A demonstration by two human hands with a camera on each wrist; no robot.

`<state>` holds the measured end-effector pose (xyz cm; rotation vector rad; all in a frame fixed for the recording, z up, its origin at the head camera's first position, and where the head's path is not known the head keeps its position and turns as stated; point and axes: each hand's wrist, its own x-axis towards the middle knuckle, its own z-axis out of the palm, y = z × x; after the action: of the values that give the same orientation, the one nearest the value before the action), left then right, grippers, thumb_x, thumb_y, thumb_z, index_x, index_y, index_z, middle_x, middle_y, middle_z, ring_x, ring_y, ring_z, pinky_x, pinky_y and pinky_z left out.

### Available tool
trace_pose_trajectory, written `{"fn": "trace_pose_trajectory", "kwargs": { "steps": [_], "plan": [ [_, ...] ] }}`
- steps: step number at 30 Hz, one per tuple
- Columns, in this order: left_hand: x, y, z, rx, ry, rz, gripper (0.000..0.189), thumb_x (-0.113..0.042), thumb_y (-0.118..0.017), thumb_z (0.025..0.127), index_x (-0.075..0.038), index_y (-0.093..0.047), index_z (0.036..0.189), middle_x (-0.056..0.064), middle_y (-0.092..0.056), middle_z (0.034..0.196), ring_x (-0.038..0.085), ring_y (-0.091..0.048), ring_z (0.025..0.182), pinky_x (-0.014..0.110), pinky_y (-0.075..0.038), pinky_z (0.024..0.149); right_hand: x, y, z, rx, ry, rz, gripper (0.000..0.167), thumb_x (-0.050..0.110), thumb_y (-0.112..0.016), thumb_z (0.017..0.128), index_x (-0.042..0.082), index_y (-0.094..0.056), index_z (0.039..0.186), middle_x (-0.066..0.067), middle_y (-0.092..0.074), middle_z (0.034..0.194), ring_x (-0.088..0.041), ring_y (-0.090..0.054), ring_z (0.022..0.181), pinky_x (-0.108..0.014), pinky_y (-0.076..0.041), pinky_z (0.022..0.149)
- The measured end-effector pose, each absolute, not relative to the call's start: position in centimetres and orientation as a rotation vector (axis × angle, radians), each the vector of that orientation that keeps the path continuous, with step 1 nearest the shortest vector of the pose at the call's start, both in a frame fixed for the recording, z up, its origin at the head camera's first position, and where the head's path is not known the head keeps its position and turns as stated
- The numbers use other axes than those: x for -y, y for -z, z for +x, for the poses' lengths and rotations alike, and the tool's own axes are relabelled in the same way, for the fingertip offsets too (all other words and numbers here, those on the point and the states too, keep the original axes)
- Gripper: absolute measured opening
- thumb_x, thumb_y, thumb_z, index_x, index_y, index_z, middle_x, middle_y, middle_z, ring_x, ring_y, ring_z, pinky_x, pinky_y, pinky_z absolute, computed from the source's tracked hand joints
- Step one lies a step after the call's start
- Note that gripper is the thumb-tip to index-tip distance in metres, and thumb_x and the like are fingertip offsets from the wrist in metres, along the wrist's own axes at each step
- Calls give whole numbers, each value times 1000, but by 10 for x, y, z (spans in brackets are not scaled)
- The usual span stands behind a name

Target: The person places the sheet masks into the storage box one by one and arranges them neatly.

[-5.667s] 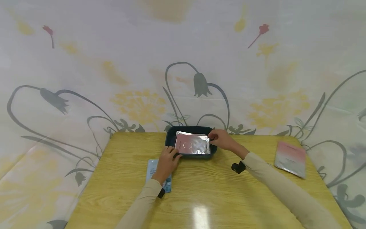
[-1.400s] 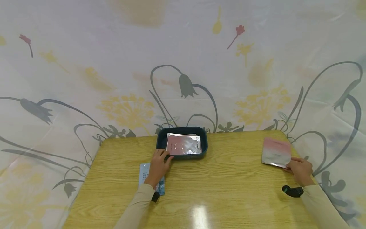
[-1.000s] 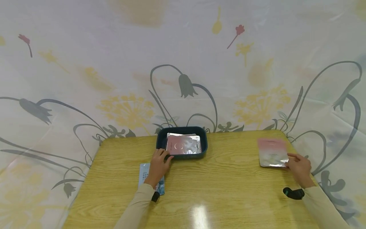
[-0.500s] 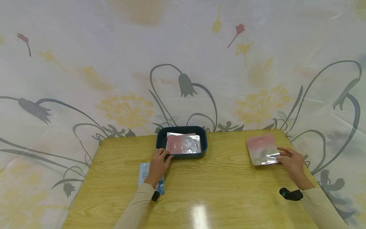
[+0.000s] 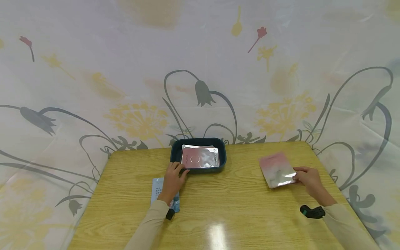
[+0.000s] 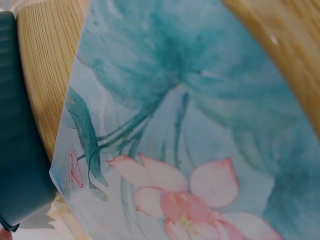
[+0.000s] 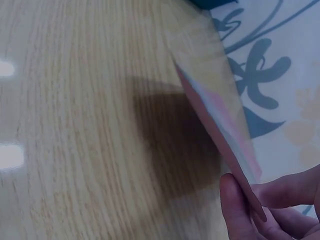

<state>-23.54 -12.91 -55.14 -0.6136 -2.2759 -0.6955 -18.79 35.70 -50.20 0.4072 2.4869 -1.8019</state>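
Observation:
My right hand (image 5: pixel 309 179) pinches a pink-and-silver foil sheet-mask packet (image 5: pixel 277 169) by its near right corner. In the right wrist view the packet (image 7: pixel 216 131) is almost edge-on between the fingers, raised off the table, its shadow beneath it. My left hand (image 5: pixel 172 181) grips the near left rim of a dark teal tray (image 5: pixel 222 158). Inside the tray lies another pink-and-silver packet (image 5: pixel 200 158), with a silver packet edge showing behind it. Under my left wrist lies a light blue packet (image 5: pixel 157 187), partly hidden; its lotus print (image 6: pixel 175 195) fills the left wrist view.
The wooden table (image 5: pixel 240 211) carries the tray at its back edge. Directly behind it hangs a pale cloth backdrop (image 5: pixel 200 41) printed with flowers. Black straps with wrist cameras (image 5: pixel 312 211) sit on my wrists.
My right hand has left the tray, taken the packet from the table's right side, lifted it and carried it left, turning it a little. The left hand stays at the tray rim.

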Motion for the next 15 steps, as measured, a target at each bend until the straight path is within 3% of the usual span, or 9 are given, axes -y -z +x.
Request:
{"fn": "trace_pose_trajectory", "kwargs": {
  "steps": [8,15],
  "plan": [
    [131,551,-236,2275,697,-605,18,-11,-80,76,-3,-67,86,7,-55,86,24,-48,77,36,-46,70,-351,529,-193,-2424,1801,512,39,-6,-52,78,-26,-50,112,-9,-62,71,-18,-62,57,-35,-56,57],
    [130,551,-236,2269,713,-612,18,-11,-80,76,-2,-68,85,8,-55,85,24,-48,75,36,-46,68,-342,530,-195,-2562,1769,377,38,-8,-49,84,-23,-48,119,-16,-65,82,-16,-65,60,-38,-57,60]
  ]
}}
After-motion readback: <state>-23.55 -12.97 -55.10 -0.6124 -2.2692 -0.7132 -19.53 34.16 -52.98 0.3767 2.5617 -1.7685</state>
